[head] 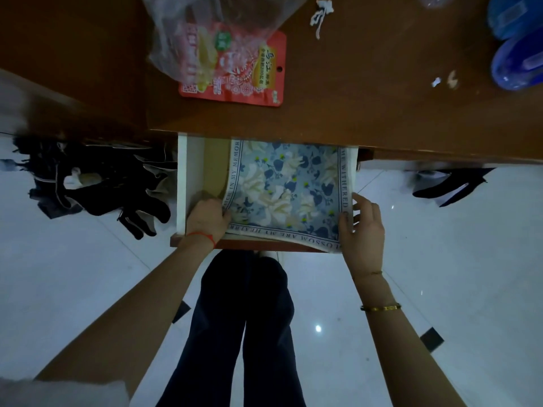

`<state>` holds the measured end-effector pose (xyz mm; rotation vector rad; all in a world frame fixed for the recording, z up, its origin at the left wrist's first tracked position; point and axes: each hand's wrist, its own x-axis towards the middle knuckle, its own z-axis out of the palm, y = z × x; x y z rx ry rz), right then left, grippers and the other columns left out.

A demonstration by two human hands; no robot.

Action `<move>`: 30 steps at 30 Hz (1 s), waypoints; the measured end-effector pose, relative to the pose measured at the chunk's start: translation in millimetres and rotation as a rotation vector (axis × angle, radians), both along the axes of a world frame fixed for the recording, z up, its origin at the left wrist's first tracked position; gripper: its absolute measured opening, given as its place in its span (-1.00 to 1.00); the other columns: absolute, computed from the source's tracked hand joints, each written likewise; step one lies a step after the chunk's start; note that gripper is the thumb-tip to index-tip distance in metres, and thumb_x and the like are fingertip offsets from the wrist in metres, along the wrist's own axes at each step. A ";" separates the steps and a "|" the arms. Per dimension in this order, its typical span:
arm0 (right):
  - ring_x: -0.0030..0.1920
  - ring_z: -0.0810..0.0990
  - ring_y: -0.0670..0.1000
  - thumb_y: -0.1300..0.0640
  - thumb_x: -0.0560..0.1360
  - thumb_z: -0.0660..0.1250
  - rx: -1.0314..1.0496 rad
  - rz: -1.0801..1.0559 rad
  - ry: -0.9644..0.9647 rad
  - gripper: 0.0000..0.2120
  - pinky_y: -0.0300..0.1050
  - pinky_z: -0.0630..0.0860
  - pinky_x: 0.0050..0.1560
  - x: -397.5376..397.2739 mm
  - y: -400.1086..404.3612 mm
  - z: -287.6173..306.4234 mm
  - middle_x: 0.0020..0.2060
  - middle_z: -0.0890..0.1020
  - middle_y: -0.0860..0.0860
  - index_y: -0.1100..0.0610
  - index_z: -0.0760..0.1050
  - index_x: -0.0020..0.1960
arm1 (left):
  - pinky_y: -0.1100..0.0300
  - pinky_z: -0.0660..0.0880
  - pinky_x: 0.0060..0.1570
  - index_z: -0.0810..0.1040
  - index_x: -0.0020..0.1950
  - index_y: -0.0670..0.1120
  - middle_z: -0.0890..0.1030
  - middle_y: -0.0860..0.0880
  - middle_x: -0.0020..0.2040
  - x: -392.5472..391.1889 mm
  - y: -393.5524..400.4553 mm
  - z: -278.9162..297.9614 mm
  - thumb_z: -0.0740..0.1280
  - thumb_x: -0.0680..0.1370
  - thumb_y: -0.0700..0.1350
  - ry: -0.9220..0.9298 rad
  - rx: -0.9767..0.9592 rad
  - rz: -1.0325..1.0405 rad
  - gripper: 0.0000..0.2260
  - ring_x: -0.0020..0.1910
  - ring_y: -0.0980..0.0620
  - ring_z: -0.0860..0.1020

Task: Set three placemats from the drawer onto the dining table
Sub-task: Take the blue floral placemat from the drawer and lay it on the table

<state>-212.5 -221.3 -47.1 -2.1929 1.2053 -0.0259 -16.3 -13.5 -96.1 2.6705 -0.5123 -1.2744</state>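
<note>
A blue floral placemat (289,186) with a lettered white border lies in the open drawer (185,183) under the brown table top (367,92). How many mats lie beneath it is hidden. My left hand (207,217) grips the mat's near left corner, fingers curled under its edge. My right hand (363,221) holds the near right corner, thumb on top and fingers behind the edge. That corner lifts slightly over the drawer's front.
On the table lie a red snack packet (252,71) under a clear plastic bag (188,30), white scraps (320,13) and blue plastic objects (517,54) at the far right. Dark cloth (97,177) hangs at the left. My legs stand on a glossy tiled floor.
</note>
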 end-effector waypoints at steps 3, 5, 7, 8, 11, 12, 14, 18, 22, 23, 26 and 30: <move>-0.03 0.52 0.07 0.20 0.51 0.33 0.009 -0.031 0.032 -0.62 -0.14 0.46 -0.12 -1.3 5.2 2.4 0.09 0.50 0.14 0.20 0.39 0.30 | -0.03 0.54 -0.06 0.58 0.06 -0.30 0.62 -0.30 -0.04 -1.1 3.8 10.1 0.26 0.57 -0.11 -0.014 -0.031 0.023 -0.74 -0.05 -0.25 0.59; -0.01 0.53 0.10 0.20 0.51 0.33 0.024 -0.062 0.033 -0.65 -0.12 0.48 -0.11 -2.3 9.0 4.8 0.08 0.50 0.14 0.23 0.39 0.26 | -0.03 0.55 -0.03 0.60 0.09 -0.27 0.63 -0.28 -0.01 -1.1 8.4 16.5 0.31 0.55 -0.12 0.013 -0.071 0.116 -0.76 -0.03 -0.24 0.59; -0.01 0.52 0.13 0.23 0.50 0.34 0.042 -0.082 0.025 -0.69 -0.12 0.44 -0.13 -4.1 11.3 7.5 0.07 0.50 0.15 0.25 0.39 0.21 | 0.01 0.55 0.01 0.61 0.14 -0.23 0.65 -0.25 0.05 -1.7 11.6 25.3 0.33 0.54 -0.15 0.041 -0.113 0.203 -0.77 0.01 -0.22 0.60; -0.02 0.52 0.14 0.25 0.49 0.33 0.051 -0.088 0.019 -0.71 -0.14 0.41 -0.13 -5.2 12.0 8.9 0.06 0.50 0.15 0.25 0.39 0.18 | 0.04 0.53 0.03 0.61 0.16 -0.22 0.65 -0.24 0.07 -2.7 12.6 29.9 0.33 0.54 -0.17 0.055 -0.130 0.233 -0.77 0.03 -0.21 0.60; -0.05 0.52 0.14 0.29 0.48 0.32 0.099 -0.130 -0.005 -0.75 -0.08 0.43 -0.15 -5.8 13.3 15.9 0.02 0.51 0.11 0.22 0.35 0.12 | 0.13 0.48 0.01 0.60 0.19 -0.21 0.64 -0.21 0.11 -9.2 13.3 48.7 0.30 0.56 -0.21 0.099 -0.173 0.276 -0.77 0.07 -0.19 0.59; -0.06 0.52 0.13 0.30 0.47 0.31 0.111 -0.140 -0.015 -0.75 -0.07 0.44 -0.15 -5.5 14.2 19.5 0.00 0.51 0.09 0.21 0.33 0.11 | 0.18 0.45 -0.03 0.59 0.19 -0.21 0.64 -0.21 0.11 -11.9 13.4 55.2 0.29 0.57 -0.21 0.113 -0.189 0.282 -0.77 0.08 -0.19 0.58; -0.08 0.52 0.12 0.34 0.47 0.30 0.124 -0.152 -0.029 -0.74 -0.13 0.41 -0.17 -6.2 16.4 28.4 -0.03 0.50 0.04 0.22 0.31 0.10 | 0.28 0.34 -0.15 0.57 0.21 -0.23 0.64 -0.21 0.10 -17.7 13.1 68.6 0.26 0.59 -0.21 0.133 -0.211 0.287 -0.77 0.06 -0.18 0.57; -0.09 0.57 0.18 0.35 0.48 0.29 0.135 -0.154 -0.016 -0.69 -0.07 0.49 -0.19 -16.9 22.3 47.7 0.01 0.60 0.15 0.21 0.31 0.18 | 0.31 0.28 -0.14 0.48 0.25 -0.27 0.59 -0.23 0.15 -30.3 12.3 96.1 0.24 0.59 -0.25 0.168 -0.251 0.330 -0.76 0.08 -0.17 0.53; -0.10 0.57 0.10 0.33 0.48 0.32 0.216 -0.169 -0.016 -0.66 -0.25 0.51 -0.20 -32.3 30.2 74.5 0.03 0.60 0.09 0.19 0.33 0.21 | 0.40 0.22 -0.06 0.35 0.33 -0.27 0.50 -0.17 0.14 -45.6 21.7 128.1 0.20 0.60 -0.31 0.221 -0.263 0.408 -0.71 0.06 -0.01 0.40; -0.11 0.55 0.06 0.33 0.48 0.32 0.236 -0.175 -0.017 -0.66 -0.37 0.45 -0.25 -36.4 32.9 83.8 0.01 0.58 0.06 0.20 0.33 0.21 | 0.37 0.24 -0.03 0.34 0.34 -0.26 0.47 -0.15 0.13 -49.7 25.8 138.0 0.18 0.60 -0.31 0.234 -0.263 0.420 -0.70 0.05 0.00 0.38; -0.12 0.54 0.05 0.34 0.49 0.31 0.285 -0.196 -0.040 -0.67 -0.35 0.44 -0.28 -50.3 41.5 114.9 -0.04 0.54 0.01 0.21 0.32 0.20 | 0.14 0.36 0.18 0.31 0.37 -0.21 0.39 -0.07 0.09 -61.7 38.9 168.8 0.16 0.61 -0.30 0.276 -0.295 0.454 -0.68 0.14 -0.10 0.44; -0.09 0.58 0.08 0.30 0.50 0.31 0.352 -0.244 -0.074 -0.69 -0.03 0.56 -0.15 -74.1 51.5 162.4 -0.02 0.55 0.02 0.14 0.30 0.18 | 0.07 0.41 0.15 0.35 0.31 -0.14 0.47 -0.08 0.12 -78.1 54.2 219.5 0.17 0.61 -0.29 0.261 -0.355 0.469 -0.73 0.18 -0.17 0.49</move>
